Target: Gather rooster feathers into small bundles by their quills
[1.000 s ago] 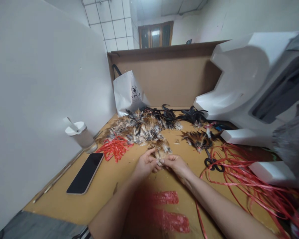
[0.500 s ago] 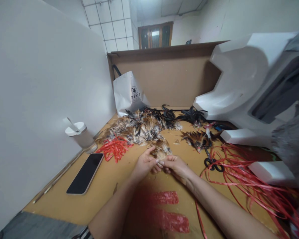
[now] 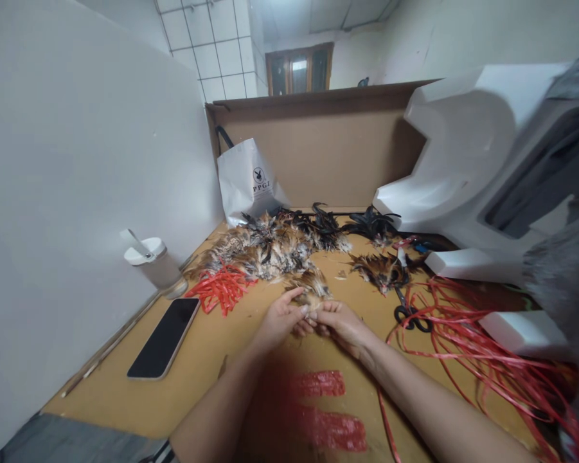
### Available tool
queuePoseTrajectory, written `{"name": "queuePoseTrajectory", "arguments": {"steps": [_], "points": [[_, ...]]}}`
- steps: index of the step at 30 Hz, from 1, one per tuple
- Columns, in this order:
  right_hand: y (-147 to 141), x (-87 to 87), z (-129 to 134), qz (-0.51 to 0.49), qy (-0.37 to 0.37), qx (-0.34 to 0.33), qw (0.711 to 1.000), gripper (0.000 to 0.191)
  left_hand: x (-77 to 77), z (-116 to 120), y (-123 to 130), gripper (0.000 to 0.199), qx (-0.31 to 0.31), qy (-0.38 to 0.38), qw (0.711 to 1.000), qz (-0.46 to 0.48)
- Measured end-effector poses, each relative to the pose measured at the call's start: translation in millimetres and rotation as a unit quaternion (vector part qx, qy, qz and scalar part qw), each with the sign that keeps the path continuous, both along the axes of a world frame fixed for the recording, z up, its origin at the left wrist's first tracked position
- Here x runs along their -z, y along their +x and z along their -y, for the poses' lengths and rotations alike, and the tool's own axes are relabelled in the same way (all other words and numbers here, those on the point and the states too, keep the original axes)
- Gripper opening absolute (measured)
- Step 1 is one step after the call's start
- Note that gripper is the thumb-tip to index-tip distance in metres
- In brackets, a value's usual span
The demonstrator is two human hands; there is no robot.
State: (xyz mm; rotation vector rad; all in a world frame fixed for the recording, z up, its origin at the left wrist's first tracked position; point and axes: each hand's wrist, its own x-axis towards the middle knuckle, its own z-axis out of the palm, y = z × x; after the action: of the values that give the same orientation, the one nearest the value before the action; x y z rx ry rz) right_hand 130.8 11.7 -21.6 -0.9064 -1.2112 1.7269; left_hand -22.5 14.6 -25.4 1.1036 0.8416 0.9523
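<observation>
My left hand (image 3: pixel 285 315) and my right hand (image 3: pixel 335 321) meet over the middle of the table, thumbs and fingertips pinched together. Between them they hold a small bunch of brown feathers (image 3: pixel 313 283) by its pale lower end, with the tips fanning away from me. The left index finger is stretched along the bunch's left side. Just beyond lies a large heap of brown, grey and black feathers (image 3: pixel 270 247). A pile of short red plastic strips (image 3: pixel 224 286) sits left of my hands. To the right are another feather bunch (image 3: pixel 378 270) and black-handled scissors (image 3: pixel 413 318).
A phone (image 3: pixel 164 337) and a lidded cup (image 3: pixel 157 263) stand at the left by the white panel. Long red plastic strands (image 3: pixel 501 360) spread at the right, near white foam (image 3: pixel 455 161). A white bag (image 3: pixel 248 180) leans at the back. Flat red strips (image 3: pixel 332 429) lie close to me.
Both hands keep the same pinch on the feather bunch, with hardly any movement. The whole view has shifted very slightly.
</observation>
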Motion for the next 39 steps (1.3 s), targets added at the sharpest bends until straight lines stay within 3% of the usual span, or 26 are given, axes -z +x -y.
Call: {"name": "queuePoseTrajectory", "arguments": {"steps": [5,9,12,15,17,20,22,32,39], "points": [[4,-1.5,-1,-0.016,0.012,0.029,0.999,0.023,0.0,0,-3,0.037,0.004,-0.045,0.999,0.024],[4,-2.8,-2,0.011,0.023,0.048,0.999,0.026,1.0,1,-4,0.031,0.012,-0.069,0.997,0.021],[4,-5.3,-1,0.021,0.025,0.067,0.997,0.026,1.2,-2,-6,0.035,-0.075,-0.079,0.993,0.04],[4,-7.3,-1,0.013,0.027,0.087,0.996,0.025,-0.2,-6,-9,0.033,-0.174,-0.042,0.983,0.034],[4,-6.7,-2,0.016,0.037,0.097,0.994,0.024,-1.4,-6,-10,0.027,-0.145,-0.022,0.989,0.007],[6,-3.6,-3,0.033,0.062,0.098,0.993,0.025,-1.8,-2,-10,0.027,-0.005,-0.027,0.999,-0.043],[7,-1.9,-4,0.045,0.072,0.088,0.992,0.028,-0.7,1,-8,0.028,0.047,-0.029,0.997,-0.063],[7,-5.0,-3,0.089,0.116,0.04,0.988,0.024,-1.0,-1,-9,0.027,0.036,0.001,0.997,-0.065],[6,-3.8,-4,0.128,0.154,0.053,0.978,0.021,3.8,-1,-8,0.024,0.025,-0.026,0.998,-0.049]]}}
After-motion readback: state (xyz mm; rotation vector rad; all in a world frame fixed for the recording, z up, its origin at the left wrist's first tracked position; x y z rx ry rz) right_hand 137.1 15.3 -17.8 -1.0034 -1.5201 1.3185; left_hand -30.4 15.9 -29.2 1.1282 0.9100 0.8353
